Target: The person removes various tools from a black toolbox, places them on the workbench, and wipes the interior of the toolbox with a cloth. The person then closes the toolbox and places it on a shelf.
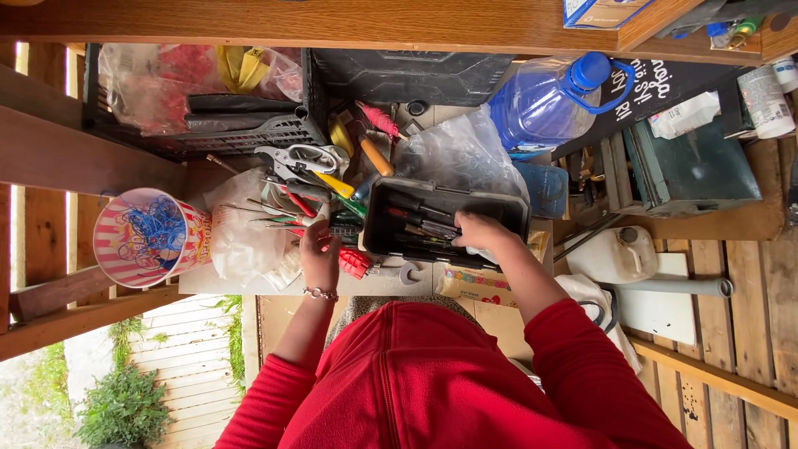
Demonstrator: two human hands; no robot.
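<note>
While your right hand (478,229) reaches into the open black toolbox (378,218), its fingers are curled down among the screwdrivers (416,223) lying inside, though you cannot tell from this view whether they pinch one handle or only rest on the pile. Your left hand (319,254), bracelet at the wrist, lies just left of the box with fingers loosely bent over the heap of loose tools (291,212) on the bench; whether it grips anything is hidden too. Sorting here probably goes best if you steady the box with one hand before you pull, because it sits near the bench edge with a red clamp (355,262) and a wrench (399,273) close beside it. Lift one tool at a time by its handle, keeping tips pointed away from your palm. Watch the snips (301,158) on the far side of the heap, since tangled handles may drag neighbours along. Leave the striped paper cup (150,237) of blue bands, well to the left, undisturbed, and the big water bottle (544,100) too.
</note>
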